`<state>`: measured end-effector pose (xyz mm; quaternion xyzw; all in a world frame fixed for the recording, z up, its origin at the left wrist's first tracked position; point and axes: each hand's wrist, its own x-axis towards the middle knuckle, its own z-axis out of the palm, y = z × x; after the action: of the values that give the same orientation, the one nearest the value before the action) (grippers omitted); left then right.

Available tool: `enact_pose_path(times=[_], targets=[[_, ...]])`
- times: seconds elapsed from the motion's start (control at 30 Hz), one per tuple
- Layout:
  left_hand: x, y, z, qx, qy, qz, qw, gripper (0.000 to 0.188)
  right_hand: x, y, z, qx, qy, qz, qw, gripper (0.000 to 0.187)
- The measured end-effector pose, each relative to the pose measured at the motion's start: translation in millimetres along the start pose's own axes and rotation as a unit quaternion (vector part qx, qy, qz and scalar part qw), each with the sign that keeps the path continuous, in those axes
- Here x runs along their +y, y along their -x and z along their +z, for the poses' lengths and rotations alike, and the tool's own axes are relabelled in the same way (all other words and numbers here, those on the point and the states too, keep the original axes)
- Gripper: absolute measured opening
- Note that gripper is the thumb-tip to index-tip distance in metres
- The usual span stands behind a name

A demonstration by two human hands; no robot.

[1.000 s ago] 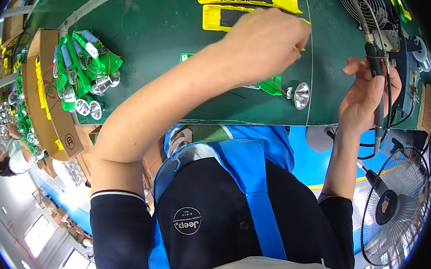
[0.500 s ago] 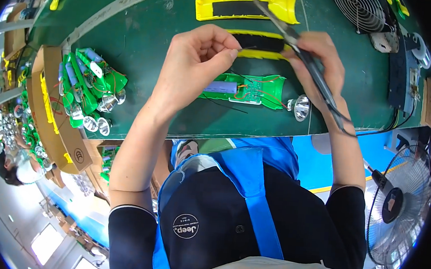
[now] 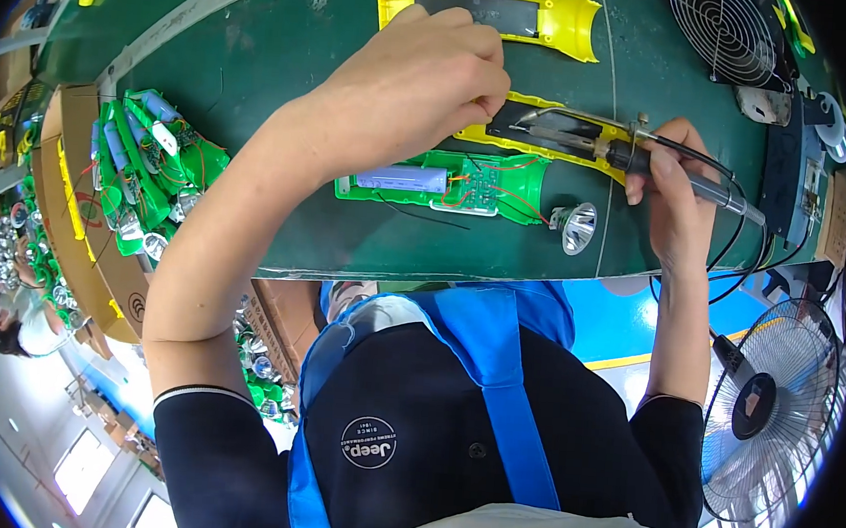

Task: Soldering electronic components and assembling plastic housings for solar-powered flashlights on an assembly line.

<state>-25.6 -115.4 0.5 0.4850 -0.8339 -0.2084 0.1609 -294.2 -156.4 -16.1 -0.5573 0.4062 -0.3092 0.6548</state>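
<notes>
My right hand [image 3: 678, 189] grips a soldering iron [image 3: 708, 189] with a cable and a thin curved metal tube along it. Its tip points left, over the nearer yellow half shell [image 3: 616, 140] with a dark inner strip. My left hand [image 3: 436, 83], back upward and fingers curled, is at that shell's left end; whatever its fingertips hold is hidden. Just nearer me lies a green half shell [image 3: 521, 188] holding a purple cylindrical battery [image 3: 401, 178] and a green circuit board [image 3: 480, 190]. Red wires run from it to a silver reflector lamp head [image 3: 576, 229].
Another yellow half shell [image 3: 569, 27] lies beyond my left hand. Several green assemblies [image 3: 145, 171] are heaped at left beside a cardboard box [image 3: 72, 166]. A small fan [image 3: 723, 35] and a dark metal-cased device [image 3: 797, 172] stand at right. A larger fan [image 3: 756, 405] is below the table edge.
The soldering iron has swung from a steep slant to nearly level, its tip lower over the nearer yellow shell. My left hand has moved farther away and turned back upward. My right hand shifted right.
</notes>
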Motion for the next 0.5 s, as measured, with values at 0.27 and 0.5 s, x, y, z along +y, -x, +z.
enact_pose_path(times=[0.27,0.5], targets=[[2.3,0.6,0.0,-0.008,-0.032,-0.008,0.999,0.006,-3.7,-5.7,11.3,0.006,0.061,0.01,0.998,0.022],[2.1,0.3,0.3,-0.027,-0.056,-0.011,0.998,0.004,-4.4,-6.1,15.6,0.003,0.075,0.014,0.997,0.02]])
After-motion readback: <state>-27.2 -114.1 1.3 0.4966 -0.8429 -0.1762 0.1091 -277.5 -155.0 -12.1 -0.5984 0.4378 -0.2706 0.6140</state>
